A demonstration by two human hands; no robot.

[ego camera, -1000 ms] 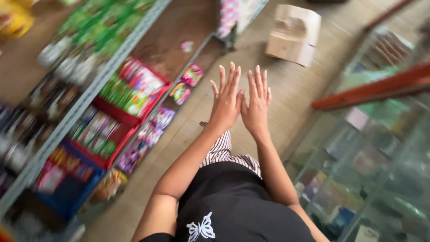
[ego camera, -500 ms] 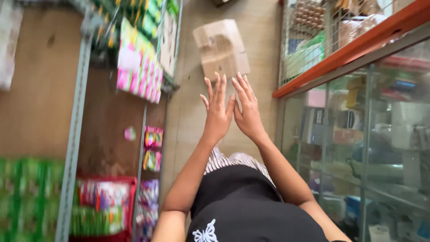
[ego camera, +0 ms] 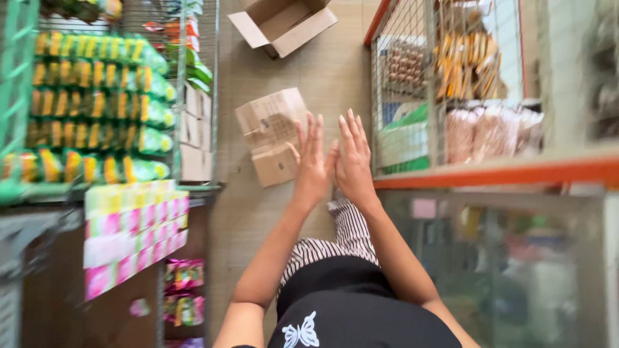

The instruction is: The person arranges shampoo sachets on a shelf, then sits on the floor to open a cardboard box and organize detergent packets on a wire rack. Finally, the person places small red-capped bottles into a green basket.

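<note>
Cardboard box (ego camera: 274,135) (flattened) — beyond left hand (ego camera: 314,164), untouched

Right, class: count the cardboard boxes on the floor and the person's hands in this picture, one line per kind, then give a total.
Cardboard boxes on the floor: 2, an open box and a flattened box
Hands, empty with fingers spread: 2, left hand and right hand
Total: 4

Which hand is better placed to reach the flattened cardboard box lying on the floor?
Left, probably. The left hand already overlaps the edge of the flattened cardboard box in the head view. The right hand sits further toward the wire cage, away from the box. Both hands are open and empty.
</note>
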